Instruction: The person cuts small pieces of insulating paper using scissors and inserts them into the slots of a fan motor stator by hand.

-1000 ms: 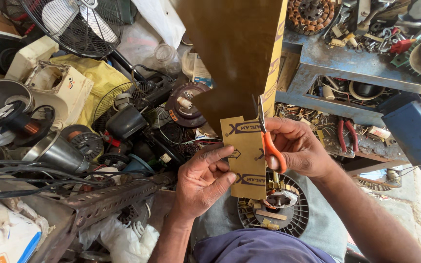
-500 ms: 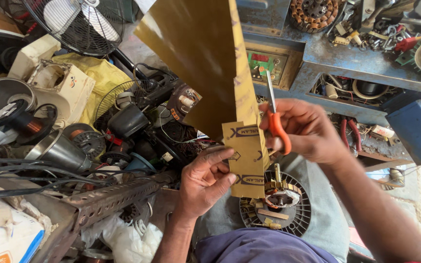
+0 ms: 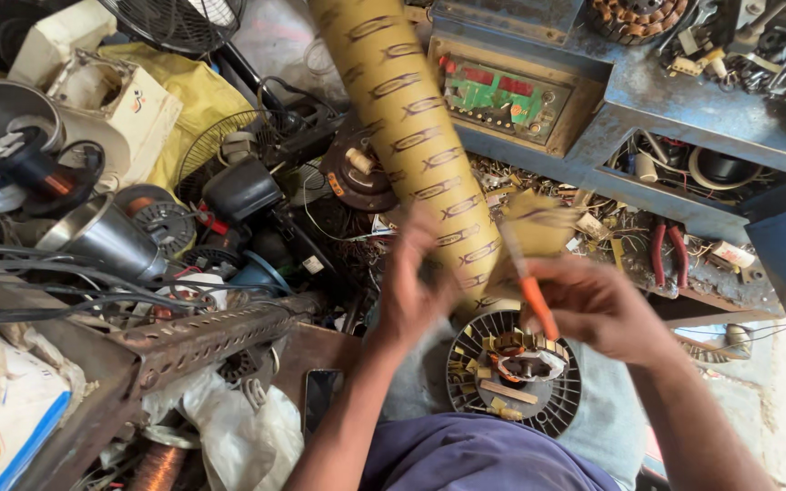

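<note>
Left hand (image 3: 416, 295) raised, fingers up; right hand (image 3: 598, 305) fisted, grip closed.

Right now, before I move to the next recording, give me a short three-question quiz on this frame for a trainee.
1. True or false: the right hand holds orange-handled scissors.
2. What lies on the person's lap below both hands? A) a round fan motor housing B) a steel bowl C) a book
3. Fill in: the left hand touches a long yellow ___ with repeated dark markings.

Key: 1 true; 2 A; 3 sheet (insulation paper, curled into a roll shape). Both hands are motion-blurred, so the exact grip cannot be told.
</note>
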